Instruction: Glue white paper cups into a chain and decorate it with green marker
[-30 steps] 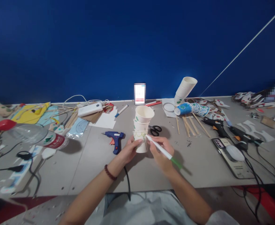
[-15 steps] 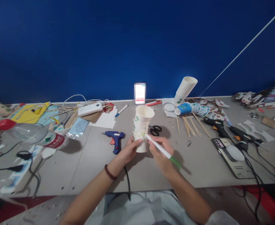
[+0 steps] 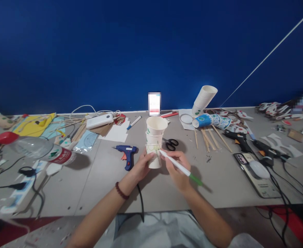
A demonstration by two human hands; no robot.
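My left hand point(image 3: 142, 166) is closed around the lower part of a stack of white paper cups point(image 3: 155, 139) with green leaf prints, its thumb across the lowest cup. The stack stands nearly upright, open end at the top. Curved green lines run along the lowest cup below its rim. In my right hand point(image 3: 177, 169) is a white marker pen point(image 3: 178, 165) with a green end, gripped like a pencil. Its tip points at the lowest cup's side; whether it touches I cannot tell. Left of the cups lies a blue glue gun point(image 3: 127, 155); black-handled scissors point(image 3: 171, 144) lie behind, partly hidden.
A leaning stack of paper cups point(image 3: 204, 100), blue-printed cups point(image 3: 203, 120) and wooden sticks point(image 3: 208, 139) are at the back right. A phone point(image 3: 257, 177) and more glue guns point(image 3: 236, 138) lie right. At left are a plastic bottle point(image 3: 42, 148) and a power strip point(image 3: 24, 193).
The top of the cup stack has tipped slightly to the left. The marker has shifted a little lower and to the right, with its tip still near the green lines.
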